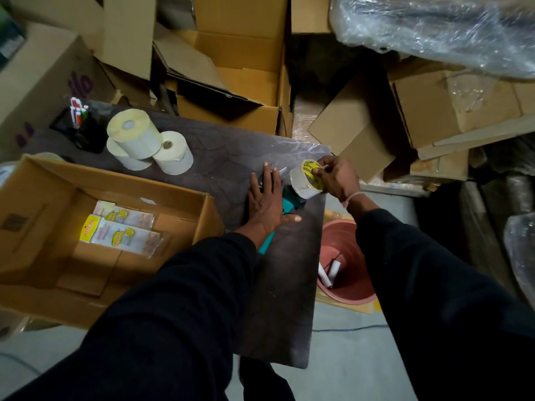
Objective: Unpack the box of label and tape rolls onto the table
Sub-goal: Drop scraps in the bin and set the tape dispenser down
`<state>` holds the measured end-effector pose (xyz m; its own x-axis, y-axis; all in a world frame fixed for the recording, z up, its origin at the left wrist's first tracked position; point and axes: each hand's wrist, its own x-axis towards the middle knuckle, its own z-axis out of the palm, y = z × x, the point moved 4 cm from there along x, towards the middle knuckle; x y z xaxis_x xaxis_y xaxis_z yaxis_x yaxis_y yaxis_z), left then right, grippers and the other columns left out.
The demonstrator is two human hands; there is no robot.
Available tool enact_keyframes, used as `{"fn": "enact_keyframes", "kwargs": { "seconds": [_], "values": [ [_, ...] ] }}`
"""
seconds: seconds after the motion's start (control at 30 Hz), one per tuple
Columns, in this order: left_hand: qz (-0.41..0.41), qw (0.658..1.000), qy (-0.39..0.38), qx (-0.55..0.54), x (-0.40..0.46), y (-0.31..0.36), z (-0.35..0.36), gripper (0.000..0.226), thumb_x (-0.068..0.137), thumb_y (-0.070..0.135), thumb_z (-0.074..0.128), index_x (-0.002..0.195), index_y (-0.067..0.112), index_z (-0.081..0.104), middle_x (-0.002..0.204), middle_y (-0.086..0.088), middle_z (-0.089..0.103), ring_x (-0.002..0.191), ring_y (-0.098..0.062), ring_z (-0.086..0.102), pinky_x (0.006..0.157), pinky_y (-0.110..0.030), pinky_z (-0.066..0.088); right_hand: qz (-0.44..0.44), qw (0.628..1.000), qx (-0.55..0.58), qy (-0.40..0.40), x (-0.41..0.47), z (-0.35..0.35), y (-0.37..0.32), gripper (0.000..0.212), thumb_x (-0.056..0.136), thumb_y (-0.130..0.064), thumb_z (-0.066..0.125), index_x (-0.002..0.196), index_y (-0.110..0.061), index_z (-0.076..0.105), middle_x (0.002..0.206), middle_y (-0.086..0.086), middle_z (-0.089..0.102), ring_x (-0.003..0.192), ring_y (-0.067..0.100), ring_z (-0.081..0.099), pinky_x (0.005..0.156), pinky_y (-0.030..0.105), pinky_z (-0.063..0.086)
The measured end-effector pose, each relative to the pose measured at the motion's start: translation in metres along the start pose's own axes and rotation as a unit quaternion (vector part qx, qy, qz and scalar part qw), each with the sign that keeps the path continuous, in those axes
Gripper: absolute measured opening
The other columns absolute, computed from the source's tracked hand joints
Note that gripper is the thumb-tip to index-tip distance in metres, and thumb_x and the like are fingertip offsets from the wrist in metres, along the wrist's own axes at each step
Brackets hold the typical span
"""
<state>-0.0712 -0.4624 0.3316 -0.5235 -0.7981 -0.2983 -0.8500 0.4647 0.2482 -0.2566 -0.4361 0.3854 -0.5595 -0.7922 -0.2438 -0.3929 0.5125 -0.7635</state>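
— What is the person doing at the table?

— The right hand holds a tape roll. The fingers curl around the roll's yellow label side. The roll is tipped on its side near the table's far right corner, held just above the top.

— And the other hand?

— The left hand lies flat, fingers straight and spread. It presses on a teal tape dispenser that sits on the table. The tape roll is right next to the front of the dispenser.

— Where is the box?

— The open cardboard box sits on the left end of the table. Inside are flat plastic packets with yellow cards on them.

— Is anything out on the table?

— Yes. Three white label rolls stand close together at the back of the table, one resting on top of the others. A black pen holder stands just left of them.

— What is on the floor?

— A pink bucket sits by the right side of the table, with white tubes in it. More cardboard boxes are piled behind the table.
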Motion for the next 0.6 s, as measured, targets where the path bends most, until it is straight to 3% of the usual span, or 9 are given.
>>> {"fn": "enact_keyframes", "kwargs": {
  "seconds": [0.07, 0.17, 0.2, 0.27, 0.3, 0.37, 0.47, 0.57, 0.6],
  "values": [
    [0.003, 1.000, -0.004, 0.012, 0.001, 0.000, -0.002, 0.146, 0.067, 0.084, 0.066, 0.160, 0.011, -0.019, 0.167, -0.017, -0.026, 0.152, -0.053, -0.015, 0.124, -0.063, 0.008, 0.033, 0.999, 0.033, 0.001, -0.013, -0.005, 0.007, 0.008, 0.093, -0.010, 0.067, 0.099, -0.012, 0.070, 0.097, 0.017, 0.073, 0.079, 0.033, 0.074, 0.064, 0.048, 0.063],
    [0.011, 1.000, -0.011, 0.027, -0.001, -0.004, -0.006, 0.149, 0.065, 0.088, 0.064, 0.159, 0.009, -0.021, 0.165, -0.021, -0.029, 0.149, -0.053, -0.024, 0.123, -0.066, -0.001, 0.102, 0.989, 0.102, 0.044, -0.032, -0.018, 0.013, 0.018, 0.090, -0.004, 0.061, 0.077, -0.015, 0.065, 0.091, 0.025, 0.072, 0.073, 0.042, 0.073, 0.062, 0.055, 0.062],
    [0.019, 0.999, -0.008, 0.035, -0.003, -0.003, -0.009, 0.149, 0.065, 0.088, 0.064, 0.159, 0.009, -0.020, 0.165, -0.021, -0.029, 0.148, -0.052, -0.026, 0.122, -0.066, -0.003, 0.132, 0.980, 0.133, 0.071, -0.041, -0.025, 0.015, 0.024, 0.088, -0.002, 0.060, 0.069, -0.017, 0.061, 0.083, 0.024, 0.071, 0.071, 0.043, 0.072, 0.064, 0.053, 0.062],
    [0.047, 0.997, 0.011, 0.052, -0.010, 0.002, -0.017, 0.144, 0.068, 0.083, 0.067, 0.160, 0.011, -0.017, 0.165, -0.022, -0.028, 0.149, -0.050, -0.027, 0.123, -0.064, -0.007, 0.191, 0.964, 0.156, 0.100, -0.068, -0.039, 0.041, 0.027, 0.086, -0.001, 0.061, 0.065, -0.018, 0.057, 0.061, 0.009, 0.066, 0.076, 0.035, 0.071, 0.063, 0.032, 0.062],
    [0.061, 0.996, 0.020, 0.056, -0.015, 0.006, -0.021, 0.141, 0.070, 0.081, 0.068, 0.161, 0.011, -0.015, 0.166, -0.022, -0.027, 0.150, -0.050, -0.026, 0.122, -0.062, -0.008, 0.219, 0.959, 0.160, 0.086, -0.085, -0.043, 0.059, 0.026, 0.089, -0.005, 0.059, 0.068, -0.020, 0.055, 0.051, 0.000, 0.064, 0.083, 0.028, 0.070, 0.057, 0.022, 0.059],
    [0.078, 0.995, 0.023, 0.055, -0.024, 0.013, -0.022, 0.134, 0.075, 0.075, 0.069, 0.162, 0.011, -0.012, 0.166, -0.023, -0.023, 0.151, -0.049, -0.024, 0.122, -0.059, -0.008, 0.300, 0.925, 0.226, 0.060, -0.121, -0.041, 0.103, 0.020, 0.096, -0.012, 0.052, 0.078, -0.021, 0.054, 0.046, -0.015, 0.064, 0.089, 0.019, 0.071, 0.049, 0.018, 0.055],
    [0.091, 0.994, 0.011, 0.054, -0.037, 0.020, -0.015, 0.127, 0.082, 0.067, 0.069, 0.162, 0.012, -0.012, 0.167, -0.022, -0.023, 0.151, -0.048, -0.024, 0.124, -0.060, -0.006, 0.345, 0.889, 0.287, 0.091, -0.156, -0.042, 0.125, 0.013, 0.097, -0.006, 0.058, 0.085, -0.006, 0.062, 0.038, -0.006, 0.059, 0.041, 0.009, 0.065, 0.035, 0.019, 0.048],
    [0.096, 0.994, -0.010, 0.049, -0.049, 0.022, -0.005, 0.121, 0.086, 0.056, 0.072, 0.162, 0.012, -0.011, 0.166, -0.022, -0.026, 0.151, -0.046, -0.026, 0.126, -0.058, -0.004, 0.320, 0.881, 0.340, 0.080, -0.189, -0.040, 0.121, 0.021, 0.100, 0.002, 0.044, 0.118, 0.003, 0.055, 0.038, -0.015, 0.058, 0.036, -0.001, 0.060, 0.037, 0.014, 0.048],
    [0.095, 0.994, -0.012, 0.051, -0.052, 0.021, -0.002, 0.119, 0.087, 0.053, 0.072, 0.162, 0.012, -0.011, 0.166, -0.022, -0.026, 0.151, -0.046, -0.026, 0.126, -0.057, -0.003, 0.334, 0.874, 0.347, 0.072, -0.199, -0.038, 0.128, 0.017, 0.100, 0.001, 0.045, 0.113, 0.008, 0.055, 0.038, -0.014, 0.059, 0.036, 0.000, 0.060, 0.037, 0.015, 0.048]
  ]
}}
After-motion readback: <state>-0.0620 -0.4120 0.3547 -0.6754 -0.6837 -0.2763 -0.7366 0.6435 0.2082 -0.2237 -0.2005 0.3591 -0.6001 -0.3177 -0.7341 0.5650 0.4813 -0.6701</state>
